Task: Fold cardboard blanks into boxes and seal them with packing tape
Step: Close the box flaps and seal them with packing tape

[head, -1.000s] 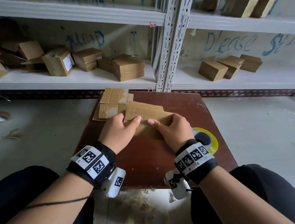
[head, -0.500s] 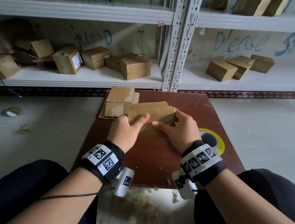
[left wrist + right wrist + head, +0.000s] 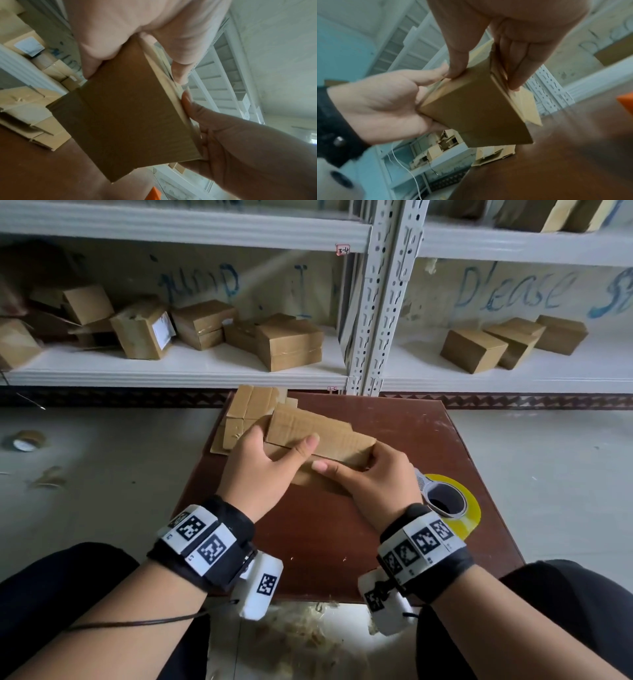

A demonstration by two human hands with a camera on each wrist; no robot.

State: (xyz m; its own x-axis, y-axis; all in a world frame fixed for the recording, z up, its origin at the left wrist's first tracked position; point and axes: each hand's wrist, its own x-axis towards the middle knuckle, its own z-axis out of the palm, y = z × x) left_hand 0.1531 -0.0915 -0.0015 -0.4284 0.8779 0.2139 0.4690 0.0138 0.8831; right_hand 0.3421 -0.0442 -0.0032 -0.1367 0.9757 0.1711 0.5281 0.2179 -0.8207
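- Cardboard blank point(image 3: 318, 440), lifted just above the brown table point(image 3: 342, 542), is being squared open into a box; next, judging by this, its flaps need folding shut.
- Left hand point(image 3: 260, 474) grasps its left end, thumb on top.
- Right hand point(image 3: 373, 477) pinches the right end.
- Tape roll point(image 3: 455, 505) waits just right; spare blanks point(image 3: 246, 412) lie beyond.

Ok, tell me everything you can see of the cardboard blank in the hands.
The cardboard blank is plain brown corrugated card, creased, flaps at its ends, partly opened into a sleeve. It is held above the brown table, untaped. The left hand grips one end, thumb on top; the right hand grips the other, fingers along its side.
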